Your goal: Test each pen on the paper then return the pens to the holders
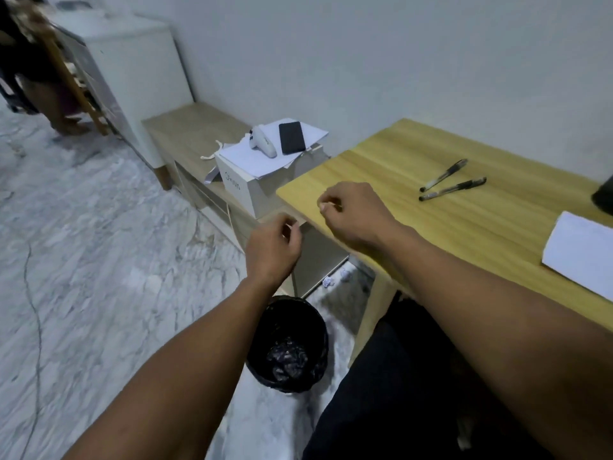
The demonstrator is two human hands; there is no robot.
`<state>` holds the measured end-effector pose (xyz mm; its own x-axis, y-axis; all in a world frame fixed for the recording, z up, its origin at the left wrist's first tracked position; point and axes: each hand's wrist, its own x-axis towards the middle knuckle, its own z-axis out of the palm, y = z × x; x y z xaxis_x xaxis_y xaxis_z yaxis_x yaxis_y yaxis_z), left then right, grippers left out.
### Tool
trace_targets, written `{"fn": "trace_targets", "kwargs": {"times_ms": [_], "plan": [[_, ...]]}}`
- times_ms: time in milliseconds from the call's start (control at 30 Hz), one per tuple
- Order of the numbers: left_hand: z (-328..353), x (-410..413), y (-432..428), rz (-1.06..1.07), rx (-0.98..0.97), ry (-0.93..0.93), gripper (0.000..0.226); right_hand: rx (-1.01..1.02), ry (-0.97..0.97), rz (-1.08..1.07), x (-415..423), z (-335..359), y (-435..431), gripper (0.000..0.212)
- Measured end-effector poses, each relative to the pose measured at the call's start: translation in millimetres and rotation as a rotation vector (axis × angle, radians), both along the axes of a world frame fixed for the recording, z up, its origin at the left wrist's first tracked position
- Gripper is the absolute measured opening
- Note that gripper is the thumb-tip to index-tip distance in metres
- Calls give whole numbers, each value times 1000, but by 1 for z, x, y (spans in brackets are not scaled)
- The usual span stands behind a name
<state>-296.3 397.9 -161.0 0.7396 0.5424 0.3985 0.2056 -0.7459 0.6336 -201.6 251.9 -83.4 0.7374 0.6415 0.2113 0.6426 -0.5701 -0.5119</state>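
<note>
Two black pens (444,175) (452,189) lie side by side on the yellow wooden desk (381,167), tips toward the left. A white sheet of paper (583,250) lies near the desk's right edge of view. A dark holder (603,197) is cut off at the far right. My right hand (355,215) hovers over the desk's left corner, fingers curled loosely, nothing visible in it. My left hand (273,249) hangs just off the desk's corner, fingers curled too, holding nothing. Both hands are well left of the pens.
A low wooden bench (185,127) left of the desk carries a white box (245,187), loose papers, a white controller (262,142) and a black phone (292,137). A black bin (288,343) stands on the marble floor below my arms. A person stands far left.
</note>
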Motion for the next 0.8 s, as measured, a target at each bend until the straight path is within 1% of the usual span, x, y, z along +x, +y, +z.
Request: {"fn": "trace_targets", "kwargs": {"times_ms": [100, 167, 233, 300, 400, 467, 533, 600, 633, 700, 800], "plan": [[57, 28, -18, -45, 68, -180, 15, 61, -14, -113, 19, 23, -42, 24], [88, 49, -34, -110, 99, -217, 13, 96, -25, -189, 37, 39, -76, 21], [111, 73, -55, -220, 98, -177, 12, 93, -36, -285, 58, 53, -110, 19], [120, 101, -77, -332, 59, -88, 12, 46, -19, -351, 78, 60, -140, 20], [114, 138, -111, -447, -1, 72, 17, -128, 17, -377, 97, 57, -169, 29], [102, 155, -129, -461, 43, 195, 24, -204, 27, -380, 106, 47, -177, 35], [88, 165, -140, -448, 139, 286, 26, -216, 43, -383, 113, 31, -182, 37], [78, 169, -144, -446, 242, 313, 22, -224, 32, -369, 118, 18, -184, 36], [75, 170, -144, -448, 270, 306, 20, -250, 8, -351, 119, 15, -184, 32], [71, 172, -143, -459, 302, 280, 19, -296, -71, -295, 122, 10, -184, 25], [69, 169, -143, -472, 341, 243, 19, -342, -153, -255, 126, 7, -184, 22]]}}
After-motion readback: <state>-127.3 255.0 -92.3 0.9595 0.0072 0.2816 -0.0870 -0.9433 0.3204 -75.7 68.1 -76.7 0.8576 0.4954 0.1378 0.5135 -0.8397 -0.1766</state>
